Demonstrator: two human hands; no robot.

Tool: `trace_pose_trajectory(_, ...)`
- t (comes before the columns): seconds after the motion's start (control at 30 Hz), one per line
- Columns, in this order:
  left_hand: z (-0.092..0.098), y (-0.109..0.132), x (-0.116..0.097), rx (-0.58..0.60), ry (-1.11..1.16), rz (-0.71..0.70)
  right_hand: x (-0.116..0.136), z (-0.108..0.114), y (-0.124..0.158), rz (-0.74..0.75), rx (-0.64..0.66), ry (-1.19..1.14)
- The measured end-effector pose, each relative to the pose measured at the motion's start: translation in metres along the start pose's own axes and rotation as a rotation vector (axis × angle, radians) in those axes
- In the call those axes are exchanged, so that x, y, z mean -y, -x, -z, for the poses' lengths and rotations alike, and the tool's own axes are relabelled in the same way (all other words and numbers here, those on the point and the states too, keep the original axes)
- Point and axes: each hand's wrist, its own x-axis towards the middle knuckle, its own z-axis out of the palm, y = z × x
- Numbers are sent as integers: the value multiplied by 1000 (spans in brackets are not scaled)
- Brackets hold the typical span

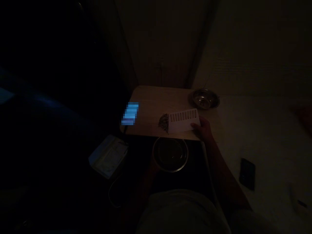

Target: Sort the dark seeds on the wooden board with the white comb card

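the right hand (204,129) is gripping a white slotted plate (182,126) by its right end, with the thumb lying over the top face. the plate is resting near the front edge of the bench (151,100), its row of slots running along the far side. its left end is meeting a small pile of dark bits (163,123), which is lying on the wood. the left hand (153,164) is holding a round bowl (170,154) at its left side, just off the bench's front edge; its fingers are mostly disappearing into the dark. a metal bowl (205,98) is standing at the bench's far right corner, beyond the plate. a blue glow (130,113), blurred into blocks, is showing at the left end, and a pale box (109,156) is sitting below it, left of the round bowl.
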Motion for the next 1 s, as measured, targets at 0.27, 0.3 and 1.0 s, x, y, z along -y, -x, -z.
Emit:
trace_pose_trajectory(0.27,-6,0,-2,-63,20,46,0,1,0,-14,11,15)
trace_pose_trajectory(0.3,-4,0,-2,-55,20,24,1,1,0,-10,12,20)
trace_pose_trajectory(1.0,-3,-3,1,-57,10,84,5,1,2,-15,40,54)
